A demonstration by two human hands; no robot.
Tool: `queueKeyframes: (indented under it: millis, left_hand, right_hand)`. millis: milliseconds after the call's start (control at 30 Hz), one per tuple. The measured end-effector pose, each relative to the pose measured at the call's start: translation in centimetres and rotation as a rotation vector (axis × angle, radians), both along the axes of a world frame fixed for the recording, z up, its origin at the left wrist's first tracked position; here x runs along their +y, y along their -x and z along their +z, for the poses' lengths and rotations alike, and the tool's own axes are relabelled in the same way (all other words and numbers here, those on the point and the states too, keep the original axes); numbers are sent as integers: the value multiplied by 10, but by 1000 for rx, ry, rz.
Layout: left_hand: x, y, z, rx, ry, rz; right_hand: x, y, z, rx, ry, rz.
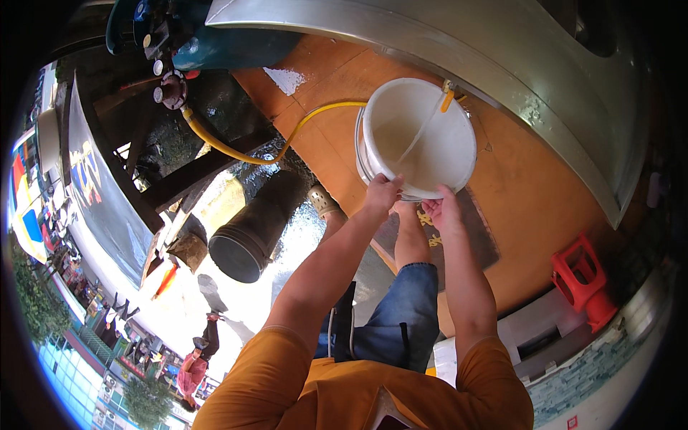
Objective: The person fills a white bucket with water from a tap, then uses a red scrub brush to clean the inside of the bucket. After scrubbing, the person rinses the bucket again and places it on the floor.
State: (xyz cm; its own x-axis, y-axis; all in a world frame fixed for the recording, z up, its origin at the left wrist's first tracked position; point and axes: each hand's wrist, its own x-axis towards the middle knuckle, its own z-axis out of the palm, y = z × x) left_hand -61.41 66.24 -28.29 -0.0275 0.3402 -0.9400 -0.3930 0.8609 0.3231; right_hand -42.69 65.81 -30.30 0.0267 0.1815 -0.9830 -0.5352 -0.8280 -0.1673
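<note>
A white plastic bucket (457, 145) is tilted beneath a small tap with a yellow handle (446, 99). From the tap a thin stream of water (422, 131) falls into the cloudy liquid (400, 142) inside. My left hand (382, 192) grips the near rim on its left side. On the same rim, farther right, my right hand (442, 208) holds on with its fingers at the edge. The bucket's wire handle (359, 145) hangs along its left side. Its underside is hidden from me.
Overhead runs a stainless steel counter edge (484, 70). A yellow hose (301, 126) leads from a valve fitting (172, 90) behind the bucket. A dark bucket (236, 255) lies left, a red plastic stool (580, 274) right. A doormat (478, 231) covers orange flooring. Outside, a person (192, 371) stands.
</note>
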Motion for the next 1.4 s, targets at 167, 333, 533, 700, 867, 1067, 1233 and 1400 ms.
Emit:
queueKeyframes:
  millis: [167,333,533,700,867,1067,1233,1400]
  left_hand:
    - [-5,-2,0,39,9,-2]
    - [-23,-5,-6,76,25,6]
    - [-45,-13,-28,65,30,81]
    - [-51,-8,-34,62,32,52]
    - [-29,26,11,115,-174,-734]
    - [5,14,51,458,-376,-701]
    - [100,-6,3,944,-712,-911]
    - [183,-3,-63,1260,-900,-1232]
  right_hand:
    - [8,10,24,-29,69,58]
    - [-5,13,20,-80,56,69]
    - [-25,8,18,-33,208,254]
    - [-23,27,44,-6,279,323]
    - [-45,25,14,151,126,-84]
    - [-57,54,3,50,114,-201]
    - [-58,47,-2,91,44,-217]
    - [-47,43,17,157,26,-353]
